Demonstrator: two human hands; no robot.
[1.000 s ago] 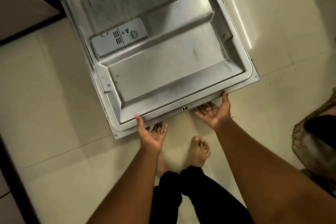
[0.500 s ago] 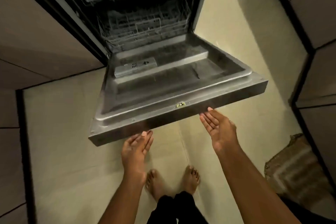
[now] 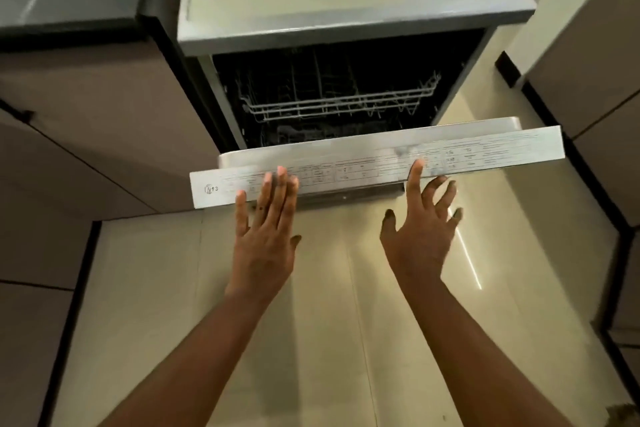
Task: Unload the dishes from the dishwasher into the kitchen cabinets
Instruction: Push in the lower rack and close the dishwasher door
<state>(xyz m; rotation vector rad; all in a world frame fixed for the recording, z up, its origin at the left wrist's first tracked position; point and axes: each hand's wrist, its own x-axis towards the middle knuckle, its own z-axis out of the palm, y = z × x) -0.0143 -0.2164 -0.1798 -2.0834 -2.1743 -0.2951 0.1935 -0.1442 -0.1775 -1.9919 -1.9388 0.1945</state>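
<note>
Dishwasher door point(image 3: 377, 163) sits half raised at frame centre, racks point(image 3: 341, 102) looking bare. Left hand point(image 3: 265, 236) flat, right hand point(image 3: 420, 236) spread: push evenly with both palms.

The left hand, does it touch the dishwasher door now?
Cannot tell. In the head view the left hand is open, and its fingertips overlap the top edge of the dishwasher door, but blur and the single angle hide any contact or gap.

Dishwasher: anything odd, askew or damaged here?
Nothing stands out. The door is partly raised, both open hands at its top edge. The rack sits level and looks empty; no spill on the floor.
</note>
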